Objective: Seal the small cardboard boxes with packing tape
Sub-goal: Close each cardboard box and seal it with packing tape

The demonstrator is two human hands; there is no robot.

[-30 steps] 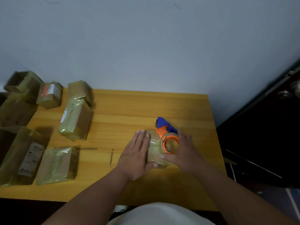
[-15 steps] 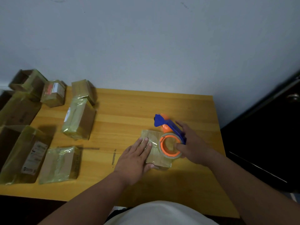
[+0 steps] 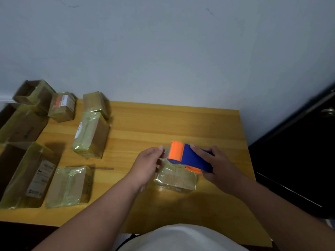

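Observation:
A small cardboard box [image 3: 175,178], shiny with clear tape, lies on the wooden table [image 3: 163,120] in front of me. My right hand [image 3: 219,165] grips a blue and orange tape dispenser [image 3: 190,157] held just above the box's far edge. My left hand [image 3: 147,164] is raised beside the dispenser's orange end, and its fingertips pinch the clear tape end there. Neither hand touches the box.
Several taped cardboard boxes sit at the table's left: a tall one [image 3: 91,134], a flat one [image 3: 69,185], a long labelled one [image 3: 29,176], small ones at the back [image 3: 62,106]. A dark door [image 3: 299,160] stands to the right.
My right hand lifted the dispenser off the box and turned it on its side. My left hand left the box top and rose to the dispenser's orange end.

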